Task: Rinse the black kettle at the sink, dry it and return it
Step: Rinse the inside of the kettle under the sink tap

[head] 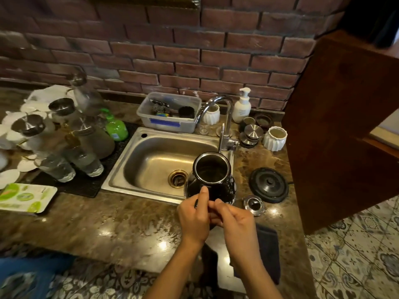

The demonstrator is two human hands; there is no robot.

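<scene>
Gripping the black kettle near its handle, the left hand and right hand close together on it at the sink's four o'clock corner. It sits lidless, mouth up, just below the faucet. A dark cloth lies at five o'clock; the small lid and round black base rest at three o'clock. Rinsing well likely means holding firmly, tilting the mouth under the spout and swirling over the drain.

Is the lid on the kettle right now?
No. The kettle is open at the top, its inside showing, and the lid lies on the counter to its right.
</scene>
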